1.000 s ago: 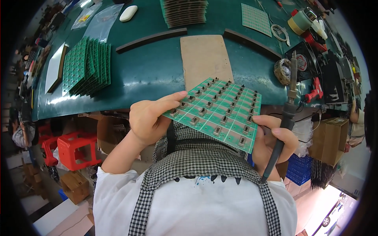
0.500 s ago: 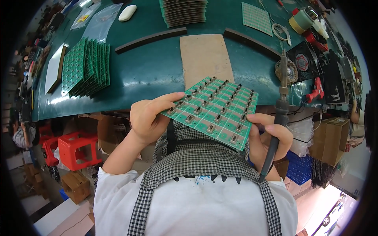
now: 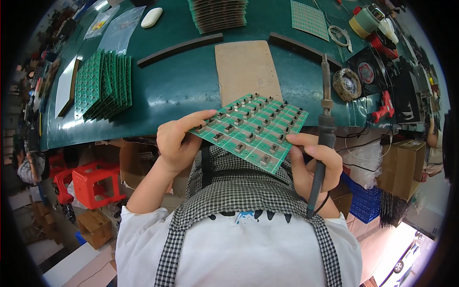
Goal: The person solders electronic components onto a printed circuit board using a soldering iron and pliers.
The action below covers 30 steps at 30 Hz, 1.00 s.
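Observation:
A green circuit board panel (image 3: pixel 248 136) with rows of small slide switches is held up, tilted, in front of my apron. My left hand (image 3: pixel 178 139) grips its left corner, thumb and fingers closed on the edge. At the right edge, the thumb and forefinger of my right hand (image 3: pixel 313 160) pinch the panel. A soldering iron (image 3: pixel 327 129) also rests in that right hand, its metal tip pointing up and away from me. Just past the panel, a tan rectangular board (image 3: pixel 249 67) lies on the green table (image 3: pixel 172 88).
Stacked green panels (image 3: pixel 103 83) stand at the left, and another stack (image 3: pixel 220 14) at the far middle. Two dark bars (image 3: pixel 181 49) flank the tan board. On the right are a round tip-cleaning pot (image 3: pixel 346 84), a fan (image 3: pixel 367 72) and a red-handled tool (image 3: pixel 384 107). Red stools (image 3: pixel 98 184) stand below left.
The panel has shifted slightly left and tilted more away, with both hands still on it. My right hand and the soldering iron have moved left, and the iron stands more upright.

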Available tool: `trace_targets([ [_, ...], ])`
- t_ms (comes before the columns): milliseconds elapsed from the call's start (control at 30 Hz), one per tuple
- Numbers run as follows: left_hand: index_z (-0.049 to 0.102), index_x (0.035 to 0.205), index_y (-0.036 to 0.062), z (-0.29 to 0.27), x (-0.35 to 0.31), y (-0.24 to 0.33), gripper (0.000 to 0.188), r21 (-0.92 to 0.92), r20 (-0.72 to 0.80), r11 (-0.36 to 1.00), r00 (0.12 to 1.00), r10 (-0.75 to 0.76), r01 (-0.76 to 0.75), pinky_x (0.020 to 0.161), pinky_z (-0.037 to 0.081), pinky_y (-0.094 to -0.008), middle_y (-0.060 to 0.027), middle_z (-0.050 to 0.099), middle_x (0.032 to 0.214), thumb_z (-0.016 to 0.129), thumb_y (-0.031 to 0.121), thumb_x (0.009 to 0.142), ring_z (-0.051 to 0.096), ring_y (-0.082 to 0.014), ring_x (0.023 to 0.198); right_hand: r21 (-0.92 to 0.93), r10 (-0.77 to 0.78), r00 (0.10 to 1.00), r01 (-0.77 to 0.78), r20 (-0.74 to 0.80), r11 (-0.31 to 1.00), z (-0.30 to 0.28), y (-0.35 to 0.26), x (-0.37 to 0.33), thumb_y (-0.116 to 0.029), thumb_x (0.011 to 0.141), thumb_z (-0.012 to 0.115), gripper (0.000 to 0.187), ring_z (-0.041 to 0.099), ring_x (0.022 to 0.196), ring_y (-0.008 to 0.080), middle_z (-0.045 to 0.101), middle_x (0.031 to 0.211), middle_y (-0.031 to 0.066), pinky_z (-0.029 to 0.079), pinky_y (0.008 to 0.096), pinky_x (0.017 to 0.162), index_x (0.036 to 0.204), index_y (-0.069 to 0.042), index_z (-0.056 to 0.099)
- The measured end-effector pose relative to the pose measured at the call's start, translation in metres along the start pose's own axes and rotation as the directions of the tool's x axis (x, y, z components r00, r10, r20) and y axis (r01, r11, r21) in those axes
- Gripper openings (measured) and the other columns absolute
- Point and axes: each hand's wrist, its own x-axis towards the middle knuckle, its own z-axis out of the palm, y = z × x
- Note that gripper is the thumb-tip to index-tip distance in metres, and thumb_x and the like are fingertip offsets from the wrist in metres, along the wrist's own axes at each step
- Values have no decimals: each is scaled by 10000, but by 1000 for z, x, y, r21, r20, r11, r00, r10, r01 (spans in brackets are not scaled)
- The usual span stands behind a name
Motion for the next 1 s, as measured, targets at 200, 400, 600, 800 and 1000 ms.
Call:
trace_targets([
  [200, 548, 889, -10, -1, -3, 0, 224, -9, 40, 997, 996, -78, 78, 636, 516, -258, -188, 686, 950, 608, -113, 699, 677, -223, 729, -10, -13, 1000, 13, -3, 1000, 3, 1, 0, 96, 695, 681, 371, 662, 651, 237, 693, 845, 115, 526, 281, 569, 979, -95, 537],
  [400, 549, 891, -18, 0, -4, -1, 224, -39, 38, 993, 993, -111, 112, 658, 515, -258, -193, 682, 965, 588, -130, 701, 673, -216, 750, -26, -34, 999, 34, -19, 999, 3, 6, 0, 95, 688, 684, 368, 658, 637, 232, 690, 824, 118, 522, 274, 553, 972, -79, 530],
  [600, 566, 905, -24, 5, 1, -3, 226, -67, 45, 985, 987, -154, 157, 706, 526, -262, -205, 678, 976, 591, -132, 707, 683, -223, 822, -9, 17, 999, -16, 50, 1000, -1, 7, 1, 119, 743, 644, 357, 666, 753, 255, 679, 884, 161, 524, 307, 654, 1009, -64, 490],
  [800, 615, 885, -15, -34, 8, 20, 156, -255, -102, 914, 931, -349, 315, 664, 503, -240, -98, 670, 877, 634, -86, 747, 642, -137, 768, 342, 95, 995, -90, 2, 935, -2, 10, -6, 124, 777, 635, 450, 650, 864, 278, 624, 1021, 262, 534, 355, 755, 1103, -76, 398],
  [1000, 626, 1024, -11, -168, 29, 14, 206, -328, -579, 841, 612, -539, 430, 474, 266, -163, 50, 585, 766, 643, 88, 844, 423, 1, 570, 235, 251, 966, -230, -63, 944, -3, 17, -4, -36, 883, 553, 262, 621, 845, 218, 591, 1100, 277, 493, 307, 765, 1115, -41, 430],
])
